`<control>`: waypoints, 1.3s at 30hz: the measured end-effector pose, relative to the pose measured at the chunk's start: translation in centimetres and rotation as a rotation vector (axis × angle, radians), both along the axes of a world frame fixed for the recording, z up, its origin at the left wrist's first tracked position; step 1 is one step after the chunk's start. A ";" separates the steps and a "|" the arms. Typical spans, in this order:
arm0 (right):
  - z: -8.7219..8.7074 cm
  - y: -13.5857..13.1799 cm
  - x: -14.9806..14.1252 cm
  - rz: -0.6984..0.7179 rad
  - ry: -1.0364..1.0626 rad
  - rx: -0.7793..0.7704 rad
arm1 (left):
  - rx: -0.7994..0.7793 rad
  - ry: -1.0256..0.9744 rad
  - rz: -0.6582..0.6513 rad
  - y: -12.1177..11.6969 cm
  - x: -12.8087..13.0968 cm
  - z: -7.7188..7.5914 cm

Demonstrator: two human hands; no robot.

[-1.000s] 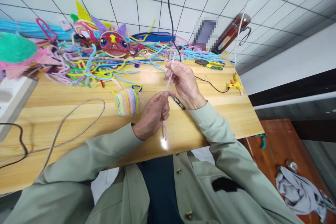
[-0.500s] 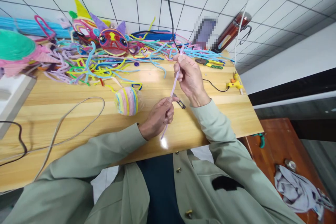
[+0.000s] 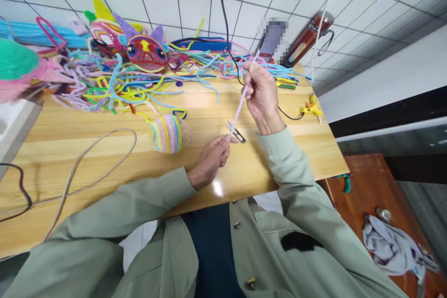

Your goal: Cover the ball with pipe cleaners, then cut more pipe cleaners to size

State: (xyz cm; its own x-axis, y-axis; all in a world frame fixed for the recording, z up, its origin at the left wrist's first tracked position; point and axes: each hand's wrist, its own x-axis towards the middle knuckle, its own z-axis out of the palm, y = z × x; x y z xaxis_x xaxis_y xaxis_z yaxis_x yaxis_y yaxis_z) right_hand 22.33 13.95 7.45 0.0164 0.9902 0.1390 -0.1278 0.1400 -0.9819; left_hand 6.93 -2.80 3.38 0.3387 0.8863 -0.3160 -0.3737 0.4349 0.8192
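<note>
A light purple pipe cleaner (image 3: 240,108) runs slantwise between my hands above the table. My left hand (image 3: 212,158) is closed on its lower end, thumb on top. Higher up and to the right, my right hand (image 3: 261,93) pinches it near the upper end, whose tip sticks out past the fingers. Small thread snips (image 3: 239,136) lie on the table just behind the pipe cleaner, close to my left fingertips. Left of my hands rests a striped ball (image 3: 166,134) in yellow, pink and blue, with a clear wrapping or threads at its right side.
Loose coloured pipe cleaners (image 3: 139,84) spread along the wall, with a red mask-like craft figure (image 3: 146,52) among them. A yellow glue gun (image 3: 312,107), a red flask (image 3: 309,39) and a phone (image 3: 273,39) are at the right. A grey cable (image 3: 75,167) loops across the left.
My right hand has moved up and to the right along with the pipe cleaner. More of its length shows between my hands, and the tail below my left hand no longer shows.
</note>
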 end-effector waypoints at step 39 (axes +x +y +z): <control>1.1 5.3 13.0 -0.432 0.296 -0.023 | 0.203 0.117 -0.037 0.2 -0.3 -2.8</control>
